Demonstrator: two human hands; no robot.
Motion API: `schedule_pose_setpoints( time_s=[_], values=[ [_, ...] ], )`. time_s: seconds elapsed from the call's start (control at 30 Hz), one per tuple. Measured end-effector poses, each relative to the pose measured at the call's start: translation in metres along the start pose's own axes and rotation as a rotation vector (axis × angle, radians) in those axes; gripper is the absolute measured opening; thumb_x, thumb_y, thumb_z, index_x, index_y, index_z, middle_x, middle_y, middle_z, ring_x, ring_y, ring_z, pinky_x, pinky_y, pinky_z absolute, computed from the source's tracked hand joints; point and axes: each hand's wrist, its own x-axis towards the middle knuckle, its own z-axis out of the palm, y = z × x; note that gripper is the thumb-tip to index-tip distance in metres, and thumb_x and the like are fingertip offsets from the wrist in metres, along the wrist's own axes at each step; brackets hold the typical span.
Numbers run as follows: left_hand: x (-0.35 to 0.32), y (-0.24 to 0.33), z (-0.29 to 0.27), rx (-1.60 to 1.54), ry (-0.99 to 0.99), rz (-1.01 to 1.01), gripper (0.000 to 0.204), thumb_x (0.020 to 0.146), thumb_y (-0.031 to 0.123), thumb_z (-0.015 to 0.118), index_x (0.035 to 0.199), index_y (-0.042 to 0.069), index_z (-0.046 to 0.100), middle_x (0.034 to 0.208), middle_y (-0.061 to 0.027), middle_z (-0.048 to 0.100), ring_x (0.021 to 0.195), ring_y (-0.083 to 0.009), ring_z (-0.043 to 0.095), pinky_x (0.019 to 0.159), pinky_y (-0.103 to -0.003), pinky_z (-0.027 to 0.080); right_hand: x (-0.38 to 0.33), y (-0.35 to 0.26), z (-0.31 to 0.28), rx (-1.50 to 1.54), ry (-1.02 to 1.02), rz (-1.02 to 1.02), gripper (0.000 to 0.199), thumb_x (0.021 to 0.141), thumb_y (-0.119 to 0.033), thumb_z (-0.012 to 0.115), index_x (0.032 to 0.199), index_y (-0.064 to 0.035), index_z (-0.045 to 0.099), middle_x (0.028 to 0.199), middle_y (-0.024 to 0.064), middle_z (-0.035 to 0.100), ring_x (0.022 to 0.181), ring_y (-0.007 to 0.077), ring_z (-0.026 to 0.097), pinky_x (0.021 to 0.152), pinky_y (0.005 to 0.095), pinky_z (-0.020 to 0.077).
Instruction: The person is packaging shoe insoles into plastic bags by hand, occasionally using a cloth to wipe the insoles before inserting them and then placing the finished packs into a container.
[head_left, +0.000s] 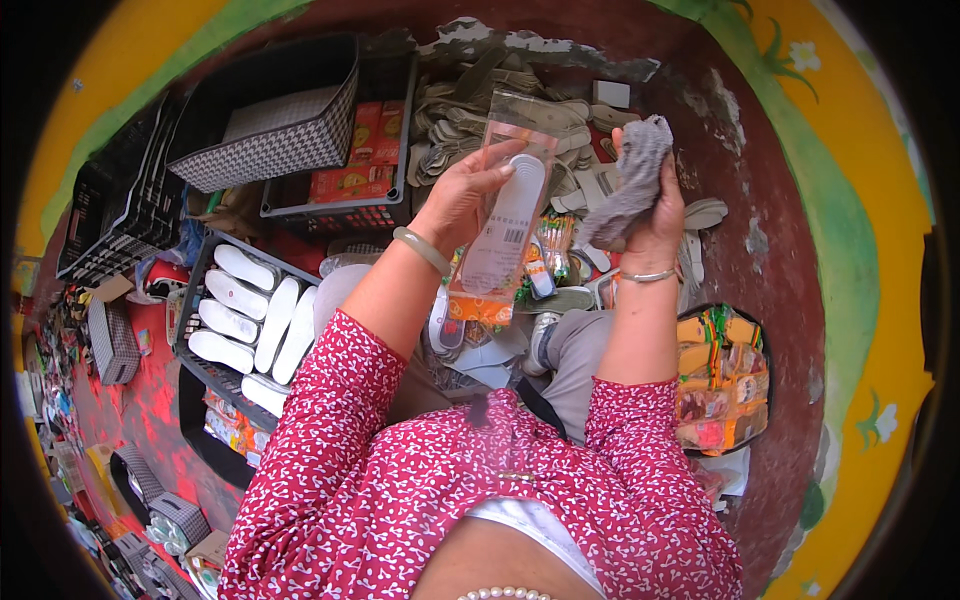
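Observation:
My left hand [462, 198] is closed on a clear plastic sleeve [497, 250] with an orange lower end and printing on it. A white insole [523, 187] shows through the plastic. My left thumb lies across the front of the sleeve. Raised beside it, my right hand [660, 222] grips a crumpled grey piece [632, 175] that looks like a fuzzy cloth. The two held things are apart. Behind and below them lie loose grey-beige insoles [455, 110] in a heap, along with small colourful packets [556, 235].
To the left, a dark crate [190, 350] holds several white insoles [228, 320]. A checked basket [262, 150] rests by a black crate with red boxes [378, 130]. A container of packaged goods [722, 385] stands at right, near the dark red wall [775, 250].

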Motion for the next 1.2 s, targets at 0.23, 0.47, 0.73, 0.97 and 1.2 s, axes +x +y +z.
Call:
schedule_pose_setpoints(
  time_s=[0.23, 0.47, 0.73, 0.97, 1.2],
  values=[
    [0.001, -0.011, -0.007, -0.028, -0.033, 0.009, 0.049, 0.082, -0.009, 0.042, 0.129, 0.001, 0.041, 0.115, -0.0123, 0.055, 0.104, -0.0224, 0.058, 0.089, -0.037, 0.048, -0.037, 0.073, 0.037, -1.606, -0.456, -0.679, 0.045, 0.076, -0.001, 0.056, 0.119, -0.0165, 0.055, 0.126, 0.0053, 0.051, 0.121, 0.0252, 0.046, 0.095, 0.0377, 0.0333],
    [-0.014, -0.007, 0.013, 0.198, -0.136, -0.225, 0.061, 0.085, -0.009, 0.043, 0.141, 0.005, 0.025, 0.132, -0.0115, 0.044, 0.116, -0.0193, 0.048, 0.099, -0.031, 0.036, -0.014, 0.063, 0.024, -1.308, -0.161, -0.453, 0.035, 0.081, -0.008, 0.052, 0.115, -0.013, 0.056, 0.108, 0.0108, 0.062, 0.101, 0.0258, 0.059, 0.086, 0.0387, 0.0429],
    [-0.009, -0.013, 0.0, 0.534, -0.323, -0.217, 0.058, 0.083, -0.012, 0.043, 0.138, 0.005, 0.032, 0.129, -0.0101, 0.046, 0.116, -0.0184, 0.048, 0.099, -0.033, 0.036, -0.017, 0.031, 0.019, -0.325, -0.429, 0.391, 0.042, 0.084, -0.033, 0.065, 0.108, 0.0001, 0.057, 0.096, 0.0089, 0.065, 0.086, 0.0149, 0.062, 0.076, 0.0262, 0.0496],
    [-0.002, -0.018, 0.007, 0.248, -0.267, -0.117, 0.062, 0.082, -0.006, 0.053, 0.138, 0.002, 0.027, 0.125, -0.0087, 0.048, 0.113, -0.0173, 0.049, 0.096, -0.031, 0.04, -0.014, 0.053, 0.021, -0.962, -0.124, -0.07, 0.025, 0.08, -0.024, 0.071, 0.087, -0.0006, 0.064, 0.075, 0.006, 0.067, 0.062, 0.0125, 0.06, 0.059, 0.0249, 0.0473],
    [-0.009, -0.019, 0.002, 0.283, -0.219, -0.33, 0.05, 0.082, 0.003, 0.059, 0.128, 0.0, 0.041, 0.107, -0.008, 0.06, 0.093, -0.0154, 0.06, 0.086, -0.029, 0.047, 0.008, 0.036, -0.001, -1.311, 0.198, -0.408, 0.036, 0.08, -0.033, 0.07, 0.089, 0.0016, 0.065, 0.075, 0.0101, 0.066, 0.067, 0.0134, 0.059, 0.064, 0.0283, 0.0467]
  ],
)
